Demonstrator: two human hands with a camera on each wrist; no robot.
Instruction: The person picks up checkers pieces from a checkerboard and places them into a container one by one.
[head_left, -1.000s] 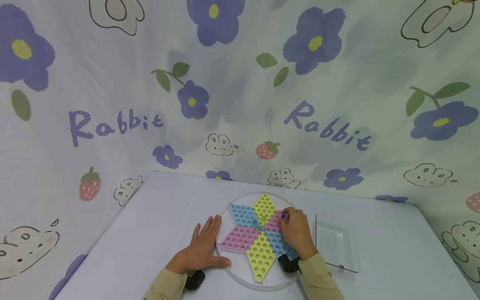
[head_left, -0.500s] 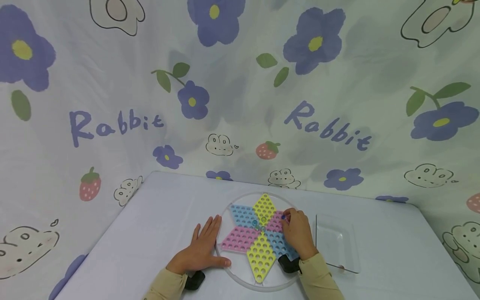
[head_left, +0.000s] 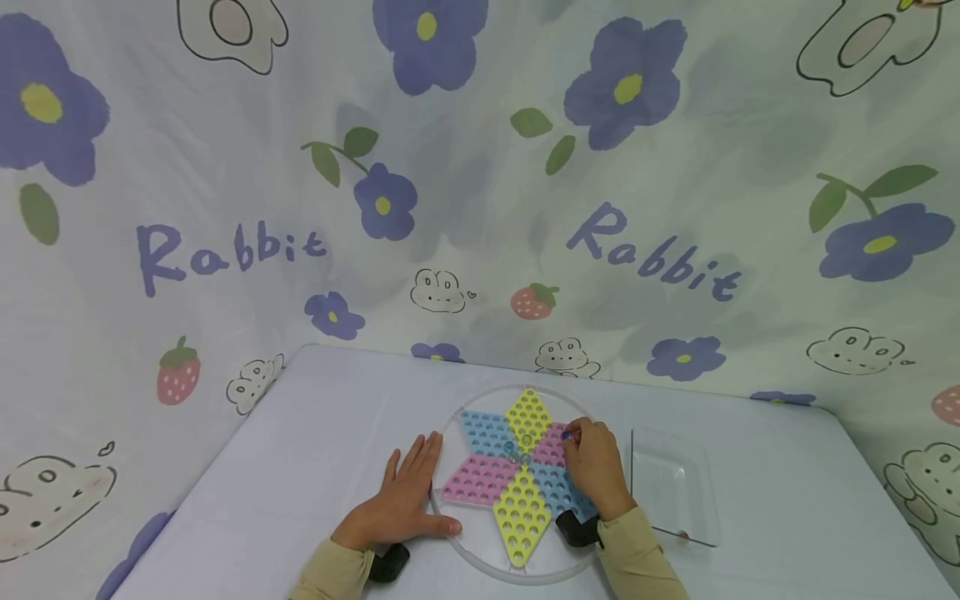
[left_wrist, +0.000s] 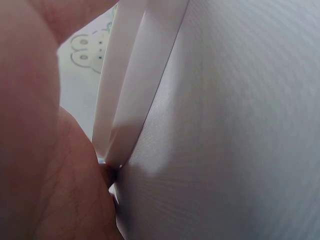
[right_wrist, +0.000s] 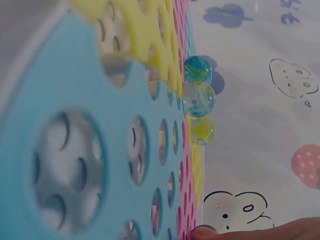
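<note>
A round Chinese checkers board (head_left: 522, 521) with a pink, yellow and blue star of holes lies on the table. My left hand (head_left: 401, 500) lies flat with fingers spread along the board's left rim; its white rim wall (left_wrist: 135, 75) stands beside the palm in the left wrist view. My right hand (head_left: 597, 467) reaches over the right side and pinches a dark blue marble (head_left: 566, 436) low over the upper right pink section. Several clear glass marbles sit near the centre, among them a yellow-streaked marble (right_wrist: 202, 131) and a blue-green marble (right_wrist: 198, 68).
Right of the board stands a clear plastic box (head_left: 675, 483), with a small reddish-brown marble (head_left: 683, 535) near its front edge. White cloth (head_left: 315, 433) covers the table. A curtain (head_left: 480, 167) printed with rabbits and flowers hangs behind it.
My right thumb and fingers have shifted slightly to the right near the blue marble. The left hand and the board have stayed in place.
</note>
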